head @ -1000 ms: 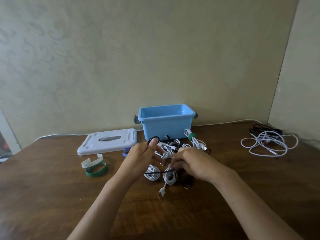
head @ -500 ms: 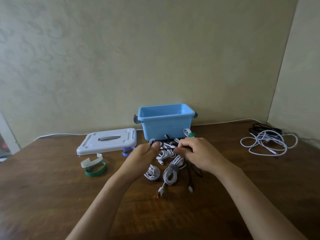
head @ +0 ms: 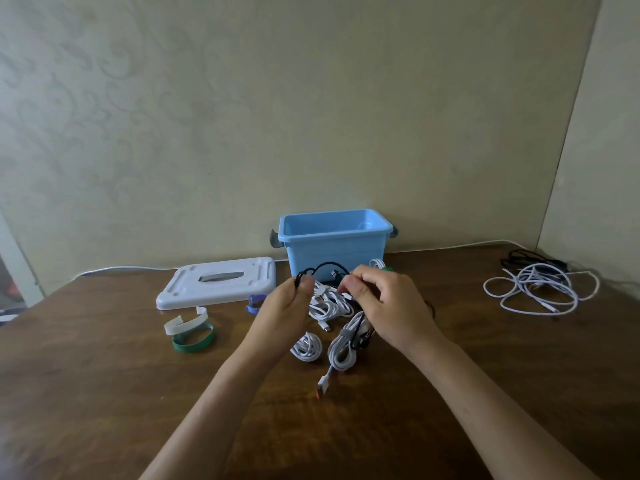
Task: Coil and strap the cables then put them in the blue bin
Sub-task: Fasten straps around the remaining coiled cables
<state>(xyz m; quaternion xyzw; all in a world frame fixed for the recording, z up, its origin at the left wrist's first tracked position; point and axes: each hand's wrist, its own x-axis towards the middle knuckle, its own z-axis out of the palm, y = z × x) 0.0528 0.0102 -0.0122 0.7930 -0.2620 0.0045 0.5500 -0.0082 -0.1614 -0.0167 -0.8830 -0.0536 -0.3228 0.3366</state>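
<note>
I see left hand (head: 284, 308) and right hand (head: 388, 306) pinching the black cable (head: 323, 266) — slack could snag the near white coils (head: 327, 308).

Brown wooden desk (head: 104, 393) set into a corner between pale patterned walls (head: 242, 116). White lid (head: 218, 287) with a slot in the middle lying flat at the back left. Thin white cord (head: 114, 270) running along the desk's rear edge against the wall.
</note>
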